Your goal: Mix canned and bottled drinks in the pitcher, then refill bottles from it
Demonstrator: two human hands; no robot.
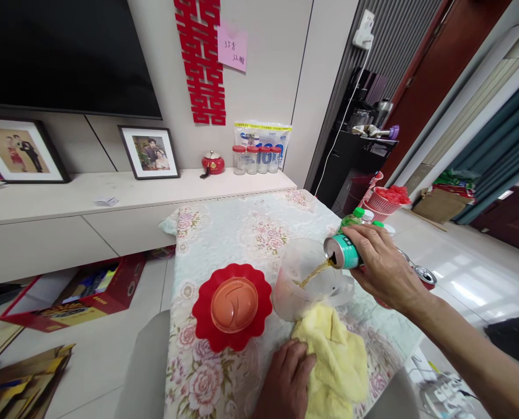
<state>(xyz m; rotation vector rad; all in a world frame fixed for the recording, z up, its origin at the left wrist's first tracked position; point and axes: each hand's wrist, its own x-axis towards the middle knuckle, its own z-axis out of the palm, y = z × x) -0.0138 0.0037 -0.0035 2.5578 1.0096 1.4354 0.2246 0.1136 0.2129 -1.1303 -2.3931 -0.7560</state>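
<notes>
The teal can [347, 251] is tipped over the translucent jug [287, 294], its opened end facing left and a thin amber stream [315, 273] running down inside. Your right hand [382, 262] is closed around the can's body from above. Expect thin, easily dented walls that may turn slick if wet; the can should lighten as it drains, so a firm but unsqueezing hold around the middle, clear of the opening, suits it best. The jug looks like light, fairly stiff plastic, likely easy to nudge; its handle, on the right side, is the natural place to steady it.

Just in front of the jug lies a soft, crumpled yellow cloth [336, 364]. Your left hand [287, 378] rests palm down at the cloth's left edge, fingers bent; you cannot tell here whether they pinch it. Left of the jug, a red scalloped dish [202, 314] holds an orange oval piece [234, 305]. Everything stands on the flower-patterned desk [237, 218], with green-capped bottles [354, 217] beyond your right hand.
</notes>
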